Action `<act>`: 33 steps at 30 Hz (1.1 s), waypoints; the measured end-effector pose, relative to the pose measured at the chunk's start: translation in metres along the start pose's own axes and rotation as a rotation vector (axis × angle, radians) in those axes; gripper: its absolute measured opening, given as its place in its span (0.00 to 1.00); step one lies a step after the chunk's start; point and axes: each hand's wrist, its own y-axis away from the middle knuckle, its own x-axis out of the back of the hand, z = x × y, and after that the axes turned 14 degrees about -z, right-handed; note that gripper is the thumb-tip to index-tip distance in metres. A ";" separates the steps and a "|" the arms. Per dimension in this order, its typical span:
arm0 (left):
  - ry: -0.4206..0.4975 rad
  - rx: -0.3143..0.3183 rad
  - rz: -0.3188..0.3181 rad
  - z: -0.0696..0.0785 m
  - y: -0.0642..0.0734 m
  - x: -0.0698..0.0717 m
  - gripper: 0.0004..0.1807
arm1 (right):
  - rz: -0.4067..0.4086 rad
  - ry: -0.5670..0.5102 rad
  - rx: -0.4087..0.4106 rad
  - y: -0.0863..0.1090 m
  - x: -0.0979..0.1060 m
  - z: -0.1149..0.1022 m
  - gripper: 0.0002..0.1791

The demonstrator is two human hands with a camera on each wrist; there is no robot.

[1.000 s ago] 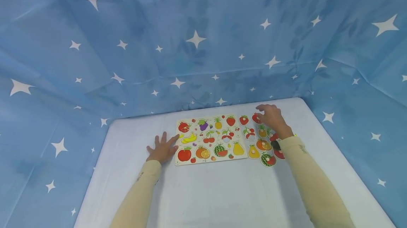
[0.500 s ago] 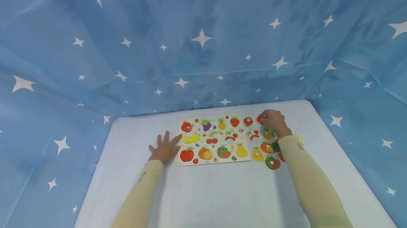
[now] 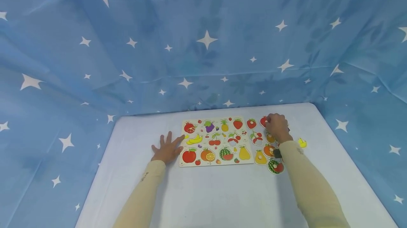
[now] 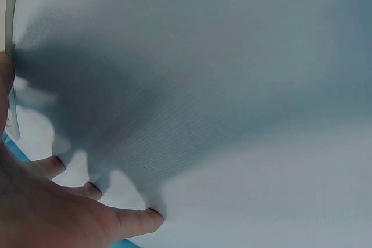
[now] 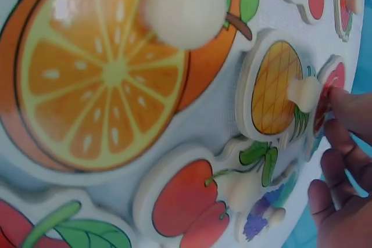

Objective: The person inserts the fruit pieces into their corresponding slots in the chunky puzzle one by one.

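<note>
My left hand (image 3: 166, 150) lies with fingers spread, fingertips on the table and the thumb side against the left edge of the fruit puzzle board (image 3: 217, 165). In the left wrist view, that hand (image 4: 64, 201) shows its fingertips on the white cloth. At the right, my right hand (image 3: 278, 128) pinches the pomegranate puzzle piece (image 3: 263, 121) between thumb and finger; its knob is hidden. The right wrist view has the hand (image 5: 349, 161) at the red piece (image 5: 335, 79), just beyond the pineapple piece (image 5: 276, 94).
Knobbed pieces lie right of the board: strawberry (image 3: 251, 124), double cherries (image 3: 256, 138), pear (image 3: 260, 157), orange (image 3: 269, 150) and watermelon (image 3: 275, 166). A banana piece (image 3: 302, 143) lies farther right. The forearm covers others. Starry blue cloth (image 3: 203, 62) hangs behind the table.
My right hand has come down over the pomegranate piece, and its fingers have closed on it. The left hand stays by the board. The head view has shifted slightly.
</note>
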 end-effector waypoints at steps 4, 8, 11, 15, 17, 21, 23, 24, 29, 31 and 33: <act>-0.007 0.022 -0.013 -0.006 0.003 0.001 0.35 | 0.074 0.012 0.078 -0.001 -0.002 -0.008 0.09; -0.015 0.015 0.001 -0.008 -0.002 0.009 0.35 | 0.193 0.011 0.160 -0.001 0.004 -0.020 0.07; -0.020 0.006 0.005 -0.008 -0.007 0.014 0.35 | 0.240 -0.004 0.197 -0.001 0.008 -0.031 0.05; -0.052 0.029 -0.008 -0.008 -0.012 0.017 0.36 | 0.224 -0.006 0.232 0.002 0.006 -0.047 0.06; -0.049 0.017 0.005 -0.006 -0.013 0.019 0.36 | 0.232 -0.009 0.248 0.003 0.003 -0.054 0.05; -0.038 0.005 0.005 -0.001 -0.012 0.020 0.36 | 0.241 0.002 0.299 0.001 -0.008 -0.072 0.05; -0.048 0.023 -0.006 -0.001 -0.010 0.020 0.36 | 0.217 0.005 0.327 -0.001 -0.016 -0.084 0.05; -0.051 0.030 -0.005 -0.001 -0.009 0.020 0.36 | 0.205 0.003 0.337 -0.002 -0.020 -0.090 0.05; -0.051 0.030 0.004 0.001 -0.003 0.016 0.35 | 0.163 0.015 0.373 -0.007 -0.044 -0.120 0.04; -0.048 0.036 -0.004 0.002 0.001 0.012 0.35 | 0.150 0.024 0.398 -0.008 -0.055 -0.130 0.06; -0.036 0.038 -0.003 0.004 0.005 0.009 0.35 | 0.127 0.031 0.411 -0.011 -0.065 -0.140 0.07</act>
